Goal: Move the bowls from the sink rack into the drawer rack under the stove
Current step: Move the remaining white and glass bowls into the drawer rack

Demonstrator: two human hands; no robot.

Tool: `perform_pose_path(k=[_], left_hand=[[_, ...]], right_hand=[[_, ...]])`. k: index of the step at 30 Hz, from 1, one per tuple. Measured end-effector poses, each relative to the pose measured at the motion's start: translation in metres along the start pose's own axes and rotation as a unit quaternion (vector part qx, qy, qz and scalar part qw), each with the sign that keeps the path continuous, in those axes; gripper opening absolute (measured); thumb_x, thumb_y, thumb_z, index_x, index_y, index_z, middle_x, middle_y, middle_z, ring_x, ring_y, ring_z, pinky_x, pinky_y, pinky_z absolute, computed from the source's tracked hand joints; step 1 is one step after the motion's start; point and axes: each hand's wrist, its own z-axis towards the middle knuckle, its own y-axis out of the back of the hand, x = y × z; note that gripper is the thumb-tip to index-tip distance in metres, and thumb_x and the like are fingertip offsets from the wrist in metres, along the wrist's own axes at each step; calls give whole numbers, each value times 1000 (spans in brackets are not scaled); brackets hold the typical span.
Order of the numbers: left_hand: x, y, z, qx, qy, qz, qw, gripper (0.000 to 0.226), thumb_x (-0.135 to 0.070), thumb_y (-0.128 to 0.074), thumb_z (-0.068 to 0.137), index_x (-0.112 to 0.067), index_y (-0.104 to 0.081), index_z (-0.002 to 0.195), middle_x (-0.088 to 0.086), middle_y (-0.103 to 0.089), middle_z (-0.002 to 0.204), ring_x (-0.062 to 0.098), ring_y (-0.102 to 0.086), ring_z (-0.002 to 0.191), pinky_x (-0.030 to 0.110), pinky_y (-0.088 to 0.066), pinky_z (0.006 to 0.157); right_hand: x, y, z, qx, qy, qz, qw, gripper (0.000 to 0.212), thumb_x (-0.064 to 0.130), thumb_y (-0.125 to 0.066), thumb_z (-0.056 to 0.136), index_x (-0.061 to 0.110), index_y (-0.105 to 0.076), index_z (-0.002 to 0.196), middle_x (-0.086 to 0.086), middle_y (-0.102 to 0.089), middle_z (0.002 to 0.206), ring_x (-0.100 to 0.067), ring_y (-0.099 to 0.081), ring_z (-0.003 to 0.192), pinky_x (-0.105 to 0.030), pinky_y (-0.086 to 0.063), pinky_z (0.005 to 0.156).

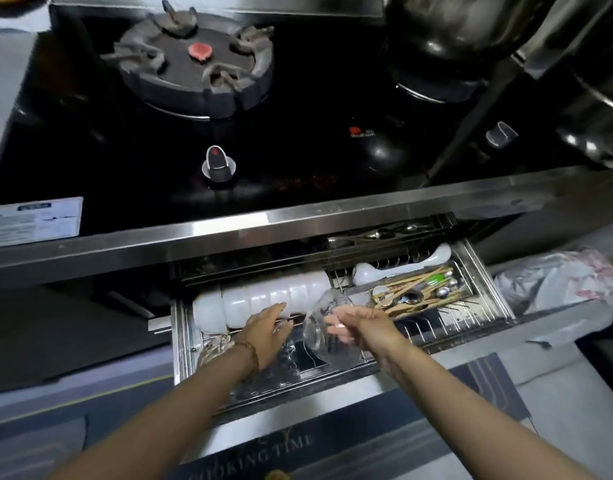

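The drawer rack (447,336) under the stove is pulled out. A row of white bowls (263,294) stands on edge along its back left. My left hand (267,329) reaches in with straight fingers that touch the right end of that row. My right hand (357,323) grips a clear glass bowl (324,336) by its rim, tilted on edge over the rack's middle, just right of the white bowls. More white bowls (402,265) lie at the back right of the drawer.
A cutlery tray (416,292) with chopsticks and spoons fills the drawer's right part. Above is the black gas stove (201,64) with knobs and steel pots (471,32) at right. A plastic bag (554,282) sits right of the drawer. A floor mat (263,452) lies below.
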Motion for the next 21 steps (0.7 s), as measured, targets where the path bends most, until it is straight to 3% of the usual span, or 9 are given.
perform_pose_path(k=[4,11,15,19,21], left_hand=[[20,-15,9,12,-23,115,993,51,-38,-32,98,-23,-24,145,1,-29,153,17,-27,139,33,-25,115],[39,-28,23,19,-36,173,984,52,-40,-35,96,-26,-23,145,-2,-32,152,16,-26,140,35,-23,116],[43,-32,23,17,-48,181,982,51,-38,-36,96,-25,-24,145,-2,-34,150,18,-26,140,33,-23,115],[46,-34,22,8,-51,185,981,50,-37,-36,96,-25,-26,144,-2,-35,149,18,-28,138,33,-25,114],[48,-35,22,9,-52,184,982,50,-38,-36,96,-25,-26,144,-2,-34,150,18,-27,139,35,-24,115]], right_hand=[[-12,-9,28,-4,-59,-7,998,17,8,-53,91,3,-65,102,-4,-68,80,-7,-63,56,-18,-48,50],[-27,-14,63,-7,-81,-5,997,11,8,-56,90,8,-62,81,-7,-65,77,-17,-59,65,-28,-50,64],[-35,-18,80,8,-107,-22,994,10,8,-59,88,6,-64,80,-5,-69,67,-15,-61,57,-25,-52,57],[-41,-22,94,32,-126,-6,992,9,5,-56,89,2,-64,84,2,-70,52,-8,-64,50,-25,-52,63],[-40,-25,96,37,-129,5,991,11,4,-54,90,3,-62,82,2,-69,50,-7,-64,46,-22,-52,53]])
